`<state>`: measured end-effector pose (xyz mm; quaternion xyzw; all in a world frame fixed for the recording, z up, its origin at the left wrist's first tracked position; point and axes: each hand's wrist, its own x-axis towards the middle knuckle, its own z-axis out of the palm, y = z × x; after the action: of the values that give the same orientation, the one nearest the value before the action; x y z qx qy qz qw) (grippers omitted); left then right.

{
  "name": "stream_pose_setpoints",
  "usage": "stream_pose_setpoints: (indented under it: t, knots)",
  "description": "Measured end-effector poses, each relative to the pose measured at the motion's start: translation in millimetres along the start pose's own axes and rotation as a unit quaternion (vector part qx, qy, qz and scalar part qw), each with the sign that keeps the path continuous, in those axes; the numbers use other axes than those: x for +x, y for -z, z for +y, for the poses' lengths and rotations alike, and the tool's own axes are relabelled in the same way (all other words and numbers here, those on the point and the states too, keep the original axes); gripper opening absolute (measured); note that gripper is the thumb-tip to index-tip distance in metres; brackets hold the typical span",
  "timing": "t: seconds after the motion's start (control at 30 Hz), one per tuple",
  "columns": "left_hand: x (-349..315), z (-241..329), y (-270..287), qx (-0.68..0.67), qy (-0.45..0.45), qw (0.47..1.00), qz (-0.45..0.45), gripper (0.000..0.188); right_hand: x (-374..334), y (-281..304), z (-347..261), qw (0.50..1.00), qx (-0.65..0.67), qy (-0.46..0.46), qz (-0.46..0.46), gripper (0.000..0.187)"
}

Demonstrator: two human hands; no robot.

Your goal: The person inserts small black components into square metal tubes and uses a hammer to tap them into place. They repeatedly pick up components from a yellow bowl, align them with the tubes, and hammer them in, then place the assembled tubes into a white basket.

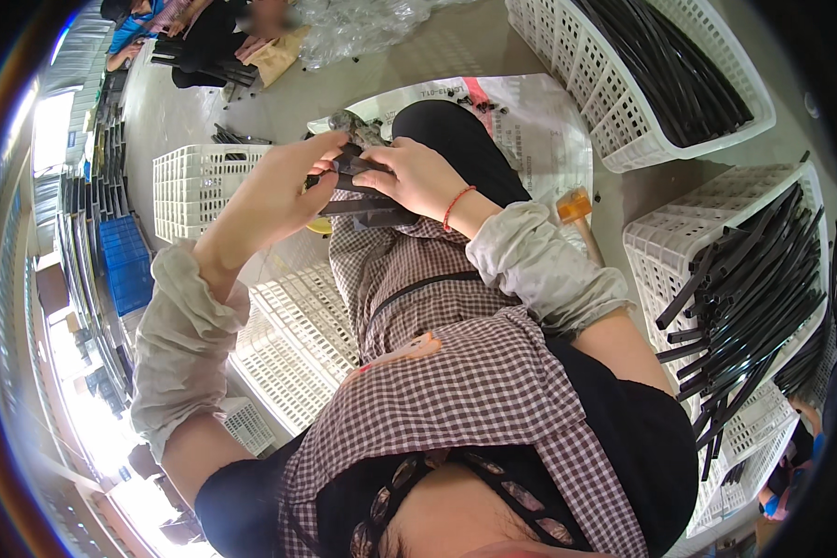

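Observation:
Above my lap, both hands are closed around black strips (367, 214) that look like plastic or rubber profile. My left hand (274, 191) grips them from the left, its thumb and fingertips pressed together on the dark pieces. From the other side, my right hand (428, 186) pinches a short black piece with thumb and forefinger, close to the left fingertips. Fingers cover part of the pieces, so how they join cannot be made out. A mottled grey object (352, 124) shows just beyond the hands.
White crates full of black strips stand at the right, one far (614, 153) and one nearer (665, 232). Another white crate (181, 191) sits at the left. An amber-headed mallet (574, 205) is beside my right forearm. A white sack (549, 139) lies ahead; people sit far left.

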<state>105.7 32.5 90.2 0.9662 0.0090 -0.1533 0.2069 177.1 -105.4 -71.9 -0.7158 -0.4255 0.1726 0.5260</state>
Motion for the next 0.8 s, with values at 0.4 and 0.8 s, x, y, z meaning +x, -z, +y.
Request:
stream_pose_setpoints:
  t: [0.4,0.8]
  knots:
    - [2,0,-30,0.020,-0.035,0.988,0.147,0.017,-1,0,1,1.000,0.007,0.001,-0.005,0.039]
    - [-7,-3,-54,-0.042,-0.060,0.943,0.325,0.027,-5,15,8,0.995,0.098,-0.024,-0.010,0.032]
